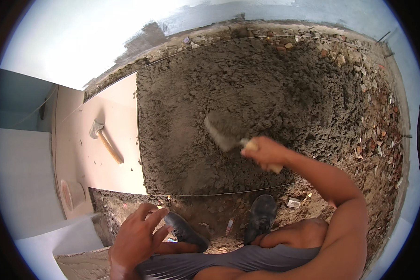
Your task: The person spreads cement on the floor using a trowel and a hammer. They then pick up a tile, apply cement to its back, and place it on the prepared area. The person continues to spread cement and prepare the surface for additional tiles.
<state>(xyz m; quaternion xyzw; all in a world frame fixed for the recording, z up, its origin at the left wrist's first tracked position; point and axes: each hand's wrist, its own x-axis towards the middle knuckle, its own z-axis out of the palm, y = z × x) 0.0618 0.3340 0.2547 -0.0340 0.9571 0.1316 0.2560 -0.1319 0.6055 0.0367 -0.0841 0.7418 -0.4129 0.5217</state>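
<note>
**Head view: trowel over mortar bed, left hand free**

Right hand: fist wrapped round the pale wooden handle of a trowel. Blade is coated in grey mortar and sits tilted against the mortar bed, roughly at the bed's middle, just ahead of the hand. Whether the blade edge is pressed in or only resting on the surface cannot be told (blade and mortar are the same colour).

Left hand: holds nothing, fingers loosely spread and slightly curled, hovering low at the lower left above the left shoe. Not touching the shoe as far as can be seen.

Surroundings:
- Mortar bed is rough and lumpy, bordered at far and right sides by rubble of broken brick and stone.
- A taut string line runs along the near edge of the bed.
- A laid beige tile butts against the bed's left edge. A hammer with wooden handle lies on it, well apart from both hands.
- Right shoe stands on bare ground just below the string line; both shoes are dark.
</note>
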